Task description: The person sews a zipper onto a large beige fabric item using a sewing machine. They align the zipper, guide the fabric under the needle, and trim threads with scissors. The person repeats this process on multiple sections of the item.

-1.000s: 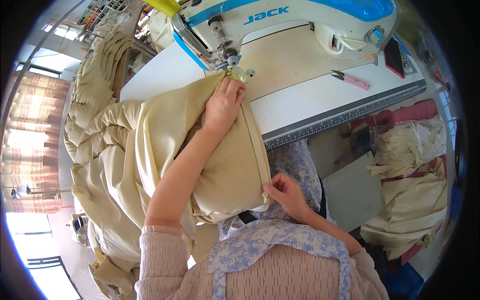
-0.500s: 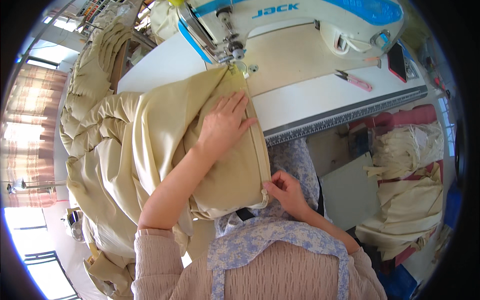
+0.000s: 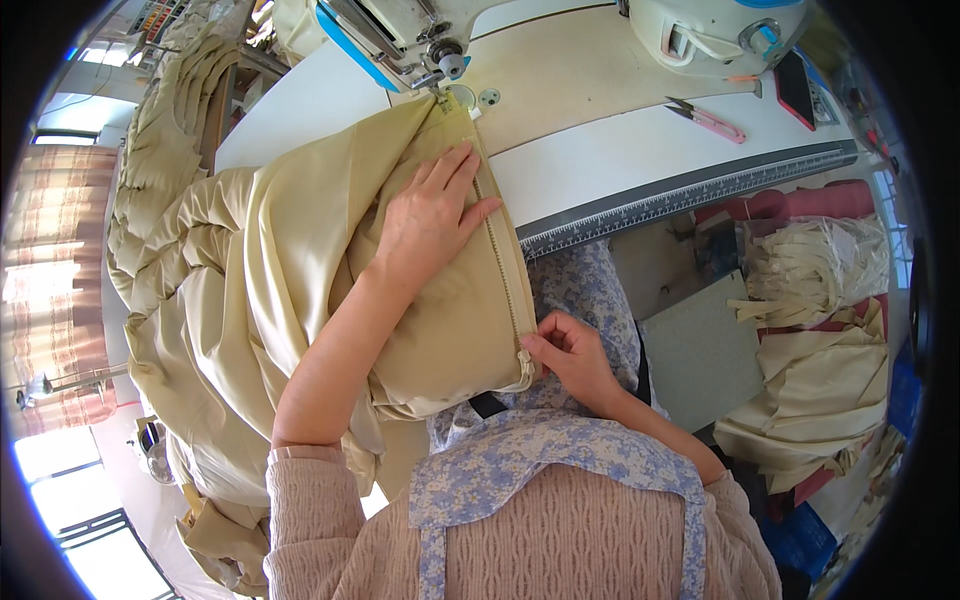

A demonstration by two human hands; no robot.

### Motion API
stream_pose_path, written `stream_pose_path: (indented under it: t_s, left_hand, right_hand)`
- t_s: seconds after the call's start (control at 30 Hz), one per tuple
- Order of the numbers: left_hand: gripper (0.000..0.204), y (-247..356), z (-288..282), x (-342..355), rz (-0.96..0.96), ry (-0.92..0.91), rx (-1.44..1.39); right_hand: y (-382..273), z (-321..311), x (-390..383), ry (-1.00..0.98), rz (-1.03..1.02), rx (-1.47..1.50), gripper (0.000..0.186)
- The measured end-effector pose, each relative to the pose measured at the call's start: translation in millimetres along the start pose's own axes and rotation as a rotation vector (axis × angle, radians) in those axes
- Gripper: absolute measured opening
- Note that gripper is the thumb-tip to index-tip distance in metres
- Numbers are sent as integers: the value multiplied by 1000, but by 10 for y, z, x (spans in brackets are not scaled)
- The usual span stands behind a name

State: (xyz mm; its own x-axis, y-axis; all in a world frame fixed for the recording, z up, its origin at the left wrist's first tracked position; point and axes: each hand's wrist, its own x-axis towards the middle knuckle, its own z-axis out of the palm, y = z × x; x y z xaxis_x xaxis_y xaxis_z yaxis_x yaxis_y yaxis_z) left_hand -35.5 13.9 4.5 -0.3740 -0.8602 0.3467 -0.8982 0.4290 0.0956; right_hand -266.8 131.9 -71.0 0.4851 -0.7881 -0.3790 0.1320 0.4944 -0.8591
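A large beige fabric piece (image 3: pixel 430 340) lies under the sewing machine (image 3: pixel 400 40), one corner beneath the presser foot (image 3: pixel 441 92). Along its right edge runs a zipper (image 3: pixel 497 245) with its teeth showing. My left hand (image 3: pixel 425 215) rests flat on the fabric just left of the zipper, fingers stretched toward the needle area. Lower down, my right hand (image 3: pixel 572 358) pinches the fabric's right edge between thumb and fingers, beside the zipper's near end. The curled fingertips of that hand are partly hidden.
Pink-handled thread snips (image 3: pixel 715 124) and a dark phone with a red edge (image 3: pixel 793 92) lie on the white table (image 3: pixel 600 165). A ruler strip (image 3: pixel 690 195) lines its front edge. Beige cloth bundles (image 3: pixel 815 390) sit at right; more beige fabric (image 3: pixel 180 270) heaps at left.
The whole view has shifted, so the machine, fabric and hands appear higher in the picture. Both hands keep nearly the same places on the fabric. The zipper teeth show more plainly.
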Motion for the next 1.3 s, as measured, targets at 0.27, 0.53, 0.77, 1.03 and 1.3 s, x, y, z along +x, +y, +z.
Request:
stream_pose_path:
  t_s: [0.27,0.53,0.77,1.03,1.3]
  left_hand:
    - [52,-31,35,-12,-15,-12,2]
    - [55,-32,69,-36,-18,23,-23]
    - [54,-20,46,-25,-37,25,-25]
    - [56,-36,70,-70,-53,11,9]
    - [58,-47,93,-27,-25,30,3]
  right_hand:
    - [-48,-15,10,-5,38,-4,19]
    - [-48,-26,13,6,62,-33,19]
    - [-38,-29,42,14,67,-55,20]
    - [-628,-135,222,32,-324,-660,18]
    - [-1674,-107,1720,210,-754,-1089,14]
